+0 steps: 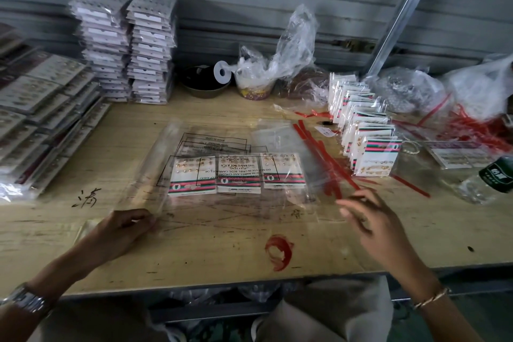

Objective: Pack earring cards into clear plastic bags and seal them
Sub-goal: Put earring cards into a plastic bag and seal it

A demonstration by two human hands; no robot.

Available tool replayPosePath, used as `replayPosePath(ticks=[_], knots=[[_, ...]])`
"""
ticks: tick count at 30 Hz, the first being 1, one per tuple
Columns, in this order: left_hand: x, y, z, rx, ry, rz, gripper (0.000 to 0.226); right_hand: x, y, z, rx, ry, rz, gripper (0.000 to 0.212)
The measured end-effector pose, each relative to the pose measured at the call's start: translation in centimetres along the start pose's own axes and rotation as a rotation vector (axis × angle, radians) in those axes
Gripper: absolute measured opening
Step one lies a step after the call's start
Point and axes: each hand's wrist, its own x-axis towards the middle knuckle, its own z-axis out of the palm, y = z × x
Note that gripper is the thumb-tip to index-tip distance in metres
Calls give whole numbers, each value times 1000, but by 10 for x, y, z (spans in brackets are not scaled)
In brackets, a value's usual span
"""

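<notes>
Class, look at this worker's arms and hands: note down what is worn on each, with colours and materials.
The left wrist carries a silver metal watch with a linked band. The right wrist carries a thin gold-coloured bracelet. The left forearm and right forearm are bare in view: no sleeves, no gloves.

bags [222, 203]: clear glossy plastic | table [194, 258]: scuffed matt wood

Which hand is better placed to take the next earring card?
The right hand: open, nearest the fanned row of white striped earring cards; the left hand holds the clear plastic bag by its edge.
</notes>
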Motion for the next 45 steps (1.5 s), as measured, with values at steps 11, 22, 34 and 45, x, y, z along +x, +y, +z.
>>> replayPosePath(ticks=[11,22,34,45], knots=[[3,-5,2,-17,0,-7,29,4,1,22,92,-194,39,15],[7,-8,5,-140,21,-14,33,12,40,6,-25,-174,123,41],[-19,3,-6,315,312,441,18,37,17,17,-215,-7,-75,39],[11,7,-20,844,402,985,39,51,1,54,-152,-43,-424,40]])
